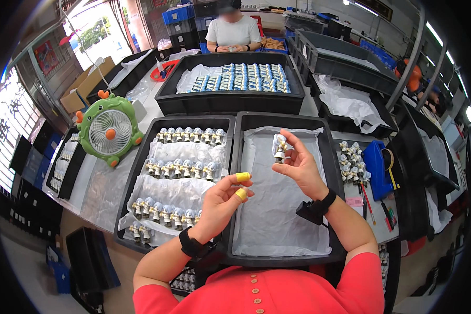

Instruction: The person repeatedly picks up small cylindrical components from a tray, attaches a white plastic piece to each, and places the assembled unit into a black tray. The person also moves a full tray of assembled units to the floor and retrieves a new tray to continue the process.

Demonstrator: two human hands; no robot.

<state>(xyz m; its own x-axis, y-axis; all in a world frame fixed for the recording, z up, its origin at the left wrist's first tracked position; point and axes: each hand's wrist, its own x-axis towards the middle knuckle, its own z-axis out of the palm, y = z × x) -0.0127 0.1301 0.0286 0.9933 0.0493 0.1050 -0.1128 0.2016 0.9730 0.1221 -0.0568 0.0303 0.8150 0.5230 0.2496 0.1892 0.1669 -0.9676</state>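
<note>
Between the thumb and fingers of my right hand (303,170) stands a small figurine (279,148) with pale hair, a white outfit and a dark base. It is upright above the paper-lined right tray (269,209). My left hand (222,201) has yellow finger covers on thumb and forefinger. Its fingertips are apart, with nothing visible between them, over the inner edges of the two trays. In the left black tray (121,230), similar figurines (180,167) stand in rows on white paper.
A green fan (110,131) stands left of the trays. Beyond them is a large black tray (230,104) of blue-and-white pieces, with a person (233,31) behind it. More figurines (352,162), a blue holder (377,167) and brushes (368,204) lie at right.
</note>
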